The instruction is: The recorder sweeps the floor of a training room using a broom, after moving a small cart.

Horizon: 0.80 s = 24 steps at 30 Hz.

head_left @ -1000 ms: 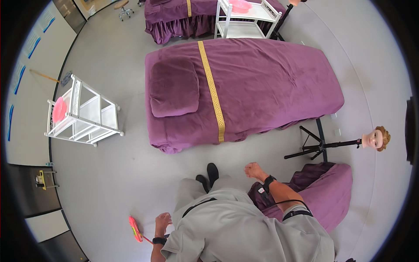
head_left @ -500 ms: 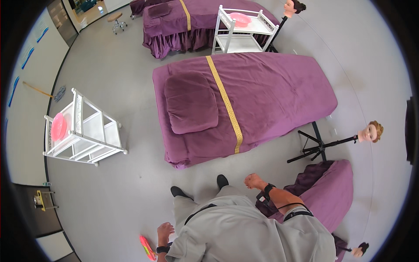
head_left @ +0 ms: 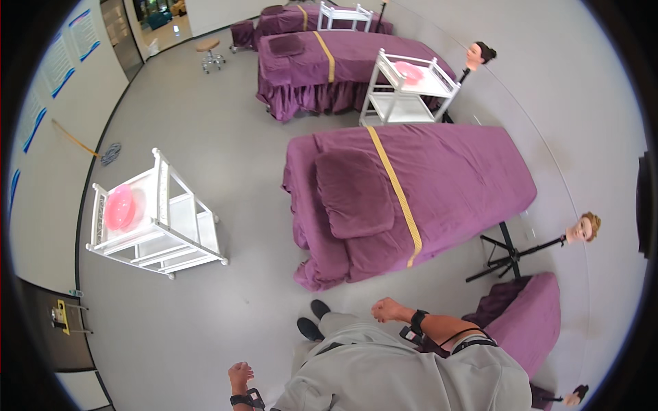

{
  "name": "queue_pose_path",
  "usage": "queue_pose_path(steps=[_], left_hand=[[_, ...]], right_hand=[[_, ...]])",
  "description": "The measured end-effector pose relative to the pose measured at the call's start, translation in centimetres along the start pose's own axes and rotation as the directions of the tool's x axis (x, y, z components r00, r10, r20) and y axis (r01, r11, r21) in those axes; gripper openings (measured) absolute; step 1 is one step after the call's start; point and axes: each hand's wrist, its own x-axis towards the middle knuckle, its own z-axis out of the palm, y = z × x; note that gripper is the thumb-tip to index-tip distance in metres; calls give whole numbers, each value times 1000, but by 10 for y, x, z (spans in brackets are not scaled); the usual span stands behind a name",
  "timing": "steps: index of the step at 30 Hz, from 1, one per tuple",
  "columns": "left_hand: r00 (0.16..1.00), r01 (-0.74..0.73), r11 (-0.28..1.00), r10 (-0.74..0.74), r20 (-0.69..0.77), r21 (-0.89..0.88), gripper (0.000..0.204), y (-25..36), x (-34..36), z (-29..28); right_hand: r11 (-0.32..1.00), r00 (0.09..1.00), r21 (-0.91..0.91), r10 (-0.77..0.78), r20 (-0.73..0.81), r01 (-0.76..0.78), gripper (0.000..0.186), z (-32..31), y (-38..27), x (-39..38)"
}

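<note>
Here's the right hand (head_left: 388,309), fingers curled inward, nothing showing in the grip; whether they meet the palm, I can't tell. Over to the left hand (head_left: 240,375), lower and further out, curled loosely too, no object visible there, and again I can't judge how tightly it closes.

Nearest ahead of the right hand is the massage bed (head_left: 473,181), its near edge just beyond the knuckles, no contact to be seen. It looks heavy and firm beneath that soft cloth; a move wants hold of the frame, not the cover.

Now the pillow (head_left: 353,194), beside the bed's left end: probably light, squashy, not slippery, best taken by two opposite sides. Plump, rounded at the corners, deep purple like the wrinkled cover. Right of it, a patterned gold band (head_left: 397,195) runs from far edge to near edge, thin and likely limp.

Further left, well clear of the left hand, a white trolley (head_left: 145,192) carries a pink basin (head_left: 120,207) on its top shelf.
</note>
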Motion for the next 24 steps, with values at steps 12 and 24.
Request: queue_pose_path(steps=[12,24], left_hand=[[979,-195,956,203,-14,221,28,66,-16,-9],[999,-3,999,5,41,-39,31,50,53,-26]], right_hand=[[997,1000,-77,-4,-28,1,17,1,-36,126],[977,998,-211,-1,70,16,21,36,-115,136]])
